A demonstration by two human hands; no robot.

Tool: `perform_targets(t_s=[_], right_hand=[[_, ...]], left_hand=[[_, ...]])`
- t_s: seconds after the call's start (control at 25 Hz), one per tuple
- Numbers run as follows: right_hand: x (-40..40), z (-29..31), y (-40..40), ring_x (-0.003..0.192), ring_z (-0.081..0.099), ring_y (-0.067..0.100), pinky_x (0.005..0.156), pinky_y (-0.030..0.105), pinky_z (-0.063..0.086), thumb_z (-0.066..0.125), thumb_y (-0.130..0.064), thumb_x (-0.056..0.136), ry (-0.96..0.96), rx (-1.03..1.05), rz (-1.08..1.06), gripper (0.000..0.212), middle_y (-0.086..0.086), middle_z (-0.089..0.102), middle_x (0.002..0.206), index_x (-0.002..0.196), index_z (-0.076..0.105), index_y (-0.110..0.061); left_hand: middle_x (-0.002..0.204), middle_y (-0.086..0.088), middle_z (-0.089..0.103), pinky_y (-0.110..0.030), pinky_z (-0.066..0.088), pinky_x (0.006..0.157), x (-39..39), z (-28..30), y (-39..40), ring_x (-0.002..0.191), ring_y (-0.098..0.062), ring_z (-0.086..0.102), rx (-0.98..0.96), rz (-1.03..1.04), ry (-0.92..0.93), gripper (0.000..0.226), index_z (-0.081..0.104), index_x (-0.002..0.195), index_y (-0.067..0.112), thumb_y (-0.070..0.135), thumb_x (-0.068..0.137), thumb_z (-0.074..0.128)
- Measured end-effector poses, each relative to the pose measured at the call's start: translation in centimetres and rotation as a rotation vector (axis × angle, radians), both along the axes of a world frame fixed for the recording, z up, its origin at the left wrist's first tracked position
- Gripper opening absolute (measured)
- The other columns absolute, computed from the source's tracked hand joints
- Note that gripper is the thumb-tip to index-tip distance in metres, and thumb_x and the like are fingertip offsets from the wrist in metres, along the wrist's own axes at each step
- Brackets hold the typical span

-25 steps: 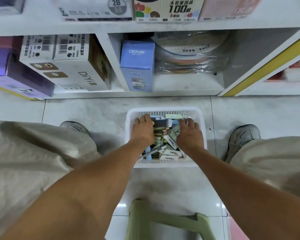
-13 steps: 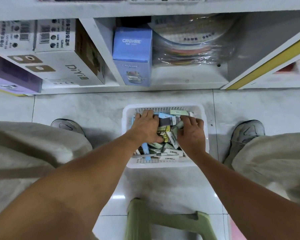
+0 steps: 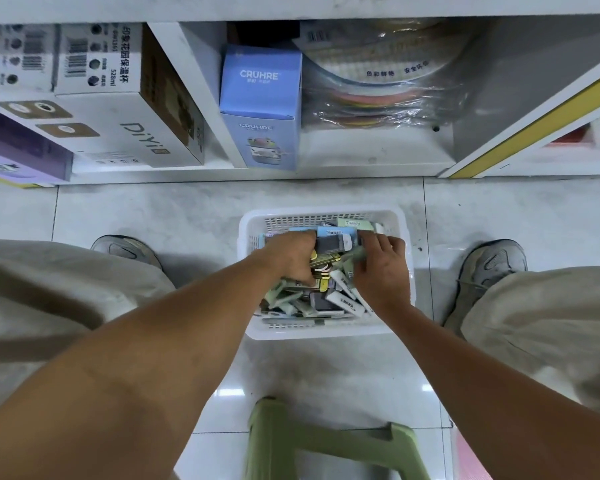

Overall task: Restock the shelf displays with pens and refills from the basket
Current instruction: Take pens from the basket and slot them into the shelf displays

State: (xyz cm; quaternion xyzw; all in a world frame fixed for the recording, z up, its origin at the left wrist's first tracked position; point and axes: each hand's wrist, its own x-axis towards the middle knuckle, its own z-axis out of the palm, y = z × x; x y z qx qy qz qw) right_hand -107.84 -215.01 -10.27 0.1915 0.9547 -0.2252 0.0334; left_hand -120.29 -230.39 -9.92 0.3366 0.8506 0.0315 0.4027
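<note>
A white plastic basket point(image 3: 321, 331) sits on the tiled floor between my feet, heaped with small boxes of pens and refills point(image 3: 343, 300) in white, green, blue and dark colours. Both hands are down in the heap. My left hand point(image 3: 290, 256) is curled over a cluster of yellow and dark boxes at the basket's left middle. My right hand point(image 3: 381, 271) closes its fingers around pale green and white boxes on the right side. A dark grey box point(image 3: 331, 243) lies between the two hands.
The bottom shelf point(image 3: 361, 157) stands just beyond the basket, holding a blue CRUHRE box point(image 3: 260, 105), white DiYi cartons point(image 3: 125, 126) and wrapped coloured discs point(image 3: 378, 95). A green plastic stool point(image 3: 326, 441) is under me. My shoes point(image 3: 489, 268) flank the basket.
The view has tilted down, so the shelf sits higher in frame. Both hands have drawn closer together and curled tighter around boxes in the basket.
</note>
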Motion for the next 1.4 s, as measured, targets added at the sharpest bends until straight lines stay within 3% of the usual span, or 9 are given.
perform_targets(t_s=[0.2, 0.4, 0.52, 0.76, 0.84, 0.96, 1.04, 1.2, 1.4], right_hand=[[-0.2, 0.6, 0.4, 0.104, 0.049, 0.036, 0.083, 0.047, 0.048, 0.054, 0.001, 0.08, -0.01, -0.05, -0.007, 0.048, 0.011, 0.065, 0.114, 0.127, 0.057, -0.008], [-0.6, 2.1, 1.9, 0.108, 0.058, 0.032, 0.084, 0.04, 0.051, 0.05, 0.007, 0.082, -0.054, -0.162, -0.024, 0.058, 0.011, 0.057, 0.129, 0.137, 0.048, -0.013], [-0.4, 3.1, 2.1, 0.11, 0.06, 0.031, 0.084, 0.039, 0.052, 0.05, 0.005, 0.086, -0.087, -0.164, -0.012, 0.058, 0.007, 0.055, 0.134, 0.139, 0.046, -0.016], [-0.9, 5.6, 2.0, 0.09, 0.057, 0.027, 0.072, 0.032, 0.041, 0.048, 0.0, 0.088, -0.13, -0.127, 0.048, 0.03, 0.009, 0.061, 0.115, 0.115, 0.055, -0.012], [-1.1, 6.8, 2.0, 0.087, 0.056, 0.026, 0.072, 0.032, 0.043, 0.047, 0.001, 0.087, -0.126, -0.159, 0.062, 0.029, 0.009, 0.063, 0.11, 0.111, 0.058, -0.012], [-1.7, 9.0, 2.2, 0.089, 0.06, 0.023, 0.078, 0.031, 0.05, 0.048, 0.002, 0.086, -0.132, -0.265, 0.066, 0.038, 0.005, 0.067, 0.109, 0.116, 0.064, -0.014], [-2.3, 11.2, 2.6, 0.087, 0.065, 0.024, 0.076, 0.032, 0.054, 0.053, 0.006, 0.085, -0.141, -0.377, 0.027, 0.038, 0.006, 0.068, 0.107, 0.115, 0.066, -0.015], [-3.9, 17.9, 4.1, 0.077, 0.071, 0.026, 0.057, 0.026, 0.052, 0.056, 0.01, 0.086, -0.168, -0.82, -0.066, 0.032, 0.017, 0.072, 0.101, 0.113, 0.065, -0.005], [-5.1, 28.6, 5.7, 0.08, 0.071, 0.026, 0.062, 0.027, 0.058, 0.062, -0.003, 0.091, -0.112, -1.177, 0.033, 0.025, 0.016, 0.074, 0.102, 0.116, 0.067, -0.002]], left_hand=[[0.075, 0.004, 0.05, -0.03, 0.037, 0.055, 0.0, 0.6, -0.7, 0.071, -0.021, 0.056, 0.075, -0.044, 0.055, 0.062, 0.047, 0.114, 0.013, 0.034, 0.067, 0.082], [0.078, 0.0, 0.053, -0.028, 0.036, 0.05, -0.1, 1.7, -1.3, 0.068, -0.015, 0.053, 0.118, -0.009, -0.014, 0.073, 0.035, 0.125, 0.013, 0.027, 0.071, 0.082], [0.083, 0.003, 0.055, -0.027, 0.04, 0.055, 0.1, 3.4, -1.9, 0.071, -0.013, 0.055, 0.193, 0.042, -0.107, 0.088, 0.017, 0.139, 0.031, 0.028, 0.077, 0.079], [0.088, 0.016, 0.055, -0.019, 0.037, 0.057, 0.0, 6.7, -1.4, 0.076, -0.003, 0.055, 0.333, 0.053, -0.184, 0.06, 0.042, 0.129, 0.031, 0.022, 0.08, 0.075], [0.093, 0.01, 0.06, -0.023, 0.044, 0.062, 0.4, 7.6, -1.4, 0.082, -0.011, 0.06, 0.336, 0.097, -0.25, 0.06, 0.045, 0.132, 0.029, 0.021, 0.08, 0.074], [0.095, -0.009, 0.069, -0.043, 0.057, 0.069, 0.7, 9.4, -1.3, 0.078, -0.023, 0.068, 0.431, 0.261, -0.379, 0.047, 0.052, 0.119, 0.027, 0.014, 0.079, 0.073], [0.096, -0.02, 0.071, -0.047, 0.056, 0.064, 0.4, 11.3, -0.8, 0.072, -0.025, 0.067, 0.528, 0.4, -0.478, 0.049, 0.052, 0.123, 0.018, 0.006, 0.08, 0.072], [0.097, -0.022, 0.073, -0.041, 0.052, 0.068, -0.6, 16.7, 0.7, 0.076, -0.028, 0.067, 0.643, 0.594, -0.54, 0.065, 0.044, 0.136, 0.007, 0.006, 0.079, 0.077], [0.083, -0.006, 0.074, -0.025, 0.056, 0.056, -1.4, 25.9, 1.4, 0.066, -0.016, 0.069, 0.847, 0.675, -0.673, 0.04, 0.057, 0.117, 0.008, -0.008, 0.082, 0.069]])
